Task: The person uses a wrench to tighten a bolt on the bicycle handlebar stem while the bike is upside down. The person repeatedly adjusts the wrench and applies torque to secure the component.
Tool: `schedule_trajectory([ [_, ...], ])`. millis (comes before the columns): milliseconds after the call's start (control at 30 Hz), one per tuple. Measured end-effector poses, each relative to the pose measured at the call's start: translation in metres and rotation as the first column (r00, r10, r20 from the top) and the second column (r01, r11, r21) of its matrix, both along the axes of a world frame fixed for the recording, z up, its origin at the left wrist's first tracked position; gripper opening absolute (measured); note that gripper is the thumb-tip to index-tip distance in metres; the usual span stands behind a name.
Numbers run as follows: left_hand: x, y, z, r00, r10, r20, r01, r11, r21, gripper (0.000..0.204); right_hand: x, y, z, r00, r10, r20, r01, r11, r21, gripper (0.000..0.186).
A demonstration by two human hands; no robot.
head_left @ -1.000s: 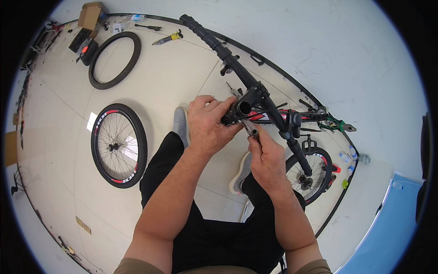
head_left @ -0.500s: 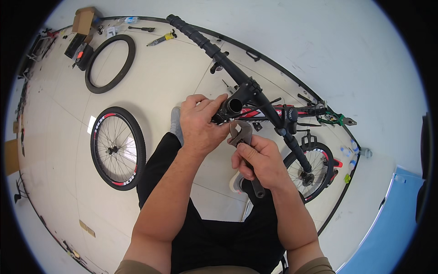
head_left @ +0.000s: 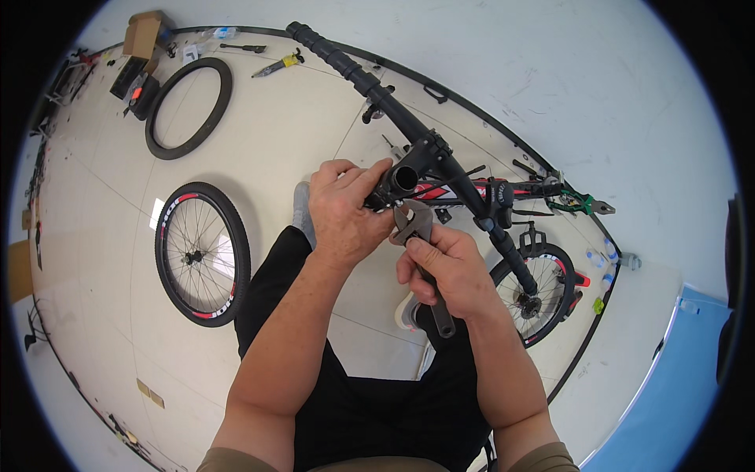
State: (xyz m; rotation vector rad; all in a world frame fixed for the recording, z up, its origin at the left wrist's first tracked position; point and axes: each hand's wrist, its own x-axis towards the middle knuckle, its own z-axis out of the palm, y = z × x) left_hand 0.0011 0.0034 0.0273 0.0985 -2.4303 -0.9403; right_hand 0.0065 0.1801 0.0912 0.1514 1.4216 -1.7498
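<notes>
Left hand (head_left: 346, 208): hanging onto the stem (head_left: 404, 179)
Right hand (head_left: 448, 271): gripping an adjustable wrench (head_left: 423, 224)
Handlebar (head_left: 401, 119): just past both hands

Loose wheel (head_left: 193, 257) left of handlebar (head_left: 405, 122), tyre (head_left: 226, 82) beyond.

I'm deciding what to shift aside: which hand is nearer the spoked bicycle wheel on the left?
Left. The left hand, at the open-ended black tube, is right of the bicycle wheel; the right hand, gripping the adjustable wrench, is farther right.
</notes>
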Motion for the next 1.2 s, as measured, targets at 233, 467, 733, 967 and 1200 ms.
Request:
schedule_trajectory([
  [233,-0.0011,-0.0007,-0.0062,1.000,-0.014,-0.025,0.014,1.000,0.017,0.051,-0.0012,0.0008,-0.0008,0.995,-0.022,0.100,0.028,0.998,-0.064,0.024],
  [467,-0.0014,0.0000,-0.0048,1.000,-0.007,-0.030,0.007,1.000,0.017,0.050,-0.0011,0.0002,-0.0015,0.996,-0.031,0.089,0.034,0.999,-0.022,0.025],
  [733,-0.0009,-0.0008,-0.0048,1.000,-0.016,-0.025,0.017,0.999,0.036,0.052,-0.0007,-0.0022,-0.0011,0.997,-0.038,0.071,0.037,0.999,0.021,0.026],
  [967,-0.0013,-0.0009,-0.0068,1.000,-0.016,-0.024,0.016,1.000,0.010,0.053,0.0022,-0.0017,-0.0022,0.996,-0.034,0.084,0.035,0.999,-0.003,0.026],
  [1200,-0.0016,0.0002,-0.0049,0.999,-0.010,-0.030,0.011,1.000,0.028,0.050,0.0019,-0.0010,-0.0015,1.000,-0.004,-0.012,0.004,0.999,0.035,0.024],
])
